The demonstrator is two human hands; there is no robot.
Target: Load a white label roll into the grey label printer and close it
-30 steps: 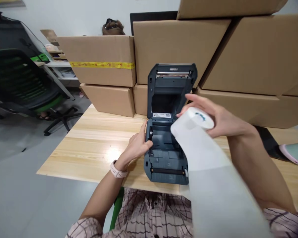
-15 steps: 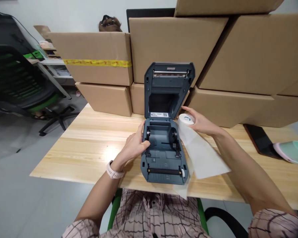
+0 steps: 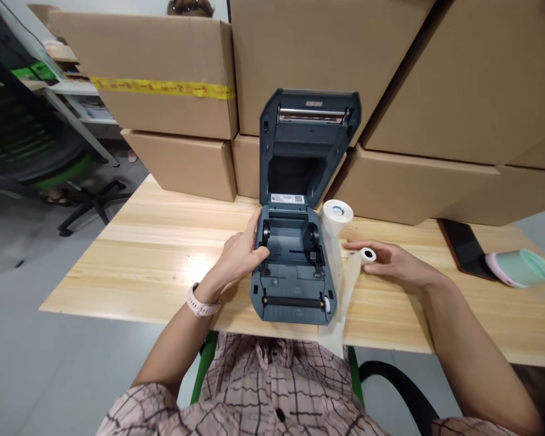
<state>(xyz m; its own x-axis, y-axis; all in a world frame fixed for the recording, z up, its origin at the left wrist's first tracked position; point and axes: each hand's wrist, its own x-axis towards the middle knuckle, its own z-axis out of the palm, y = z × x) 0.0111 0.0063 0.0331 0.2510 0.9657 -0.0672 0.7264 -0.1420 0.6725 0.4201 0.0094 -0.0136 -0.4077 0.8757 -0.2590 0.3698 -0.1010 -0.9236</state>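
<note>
A dark grey label printer stands on the wooden table with its lid raised and its roll bay without a roll. My left hand clasps the printer's left side, thumb over the rim. To the right of the printer, a white label roll stands on end, its loose strip running along the printer's side. Nearer me, my right hand has its fingers around a smaller white roll with a dark core. A pale strip hangs from there over the table's front edge.
Large cardboard boxes are stacked along the back of the table, close behind the lid. A black phone and a mint-green cup lie at the right. An office chair and part of a person's foot show at the left.
My right hand has let go of the larger label roll and moved nearer to me, onto the smaller roll. My left hand stays on the printer. The view has tilted down.
</note>
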